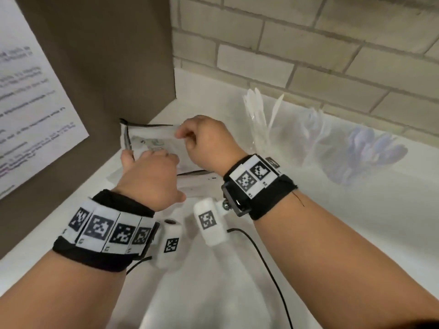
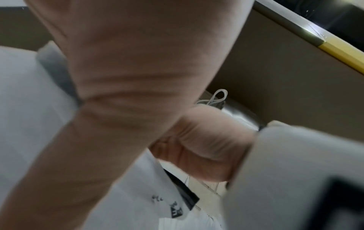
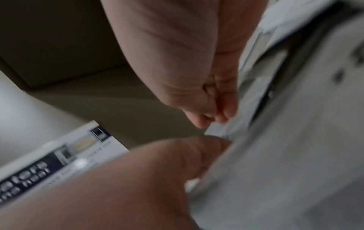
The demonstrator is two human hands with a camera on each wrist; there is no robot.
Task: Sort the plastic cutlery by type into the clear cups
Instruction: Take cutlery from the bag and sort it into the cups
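Note:
A white plastic bag [image 1: 152, 144] with dark edges lies on the white counter by the brown panel. My left hand [image 1: 133, 161] grips its near left side, fingers curled round the film. My right hand [image 1: 183, 135] pinches the bag's far top edge. In the right wrist view the thumb and fingers [image 3: 222, 112] close on the bag [image 3: 275, 155]. The left wrist view shows curled fingers [image 2: 206, 147] against the bag [image 2: 138, 202]. To the right stand three clear cups: one with white cutlery [image 1: 259, 119], one with pale pieces [image 1: 313, 129], one with purple spoons [image 1: 373, 150]. What the bag holds is hidden.
A brown panel [image 1: 107, 67] with a printed sheet [image 1: 28, 103] closes off the left side. A brick wall [image 1: 308, 48] runs along the back. Black cables [image 1: 266, 262] trail over the white counter [image 1: 237, 293] between my forearms.

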